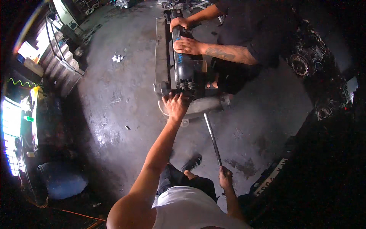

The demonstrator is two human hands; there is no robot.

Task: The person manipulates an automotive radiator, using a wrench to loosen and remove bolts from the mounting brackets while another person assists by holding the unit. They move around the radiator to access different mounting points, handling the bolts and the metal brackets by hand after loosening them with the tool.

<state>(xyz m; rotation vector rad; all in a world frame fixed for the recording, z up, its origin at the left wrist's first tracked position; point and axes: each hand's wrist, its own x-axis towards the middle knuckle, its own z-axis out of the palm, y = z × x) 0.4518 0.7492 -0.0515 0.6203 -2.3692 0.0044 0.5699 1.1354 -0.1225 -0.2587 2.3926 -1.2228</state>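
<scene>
A long, dark radiator-like assembly stands before me, with a grey side frame along its left. My left hand lies over its near end, fingers hooked on the dark edge; their tips are partly lost against it. Low on the right, my right hand is closed round a long metal bar, which slants up and left, its bright tip apart from the assembly. A grey rounded piece curves out beneath the near end. Across from me, another person's hands rest on the assembly's top.
The other person crouches at the assembly's right side. Dark car parts stand at the far right, and a licence plate at lower right. A crumpled white scrap and a small cylinder lie on the floor. Steps rise at left.
</scene>
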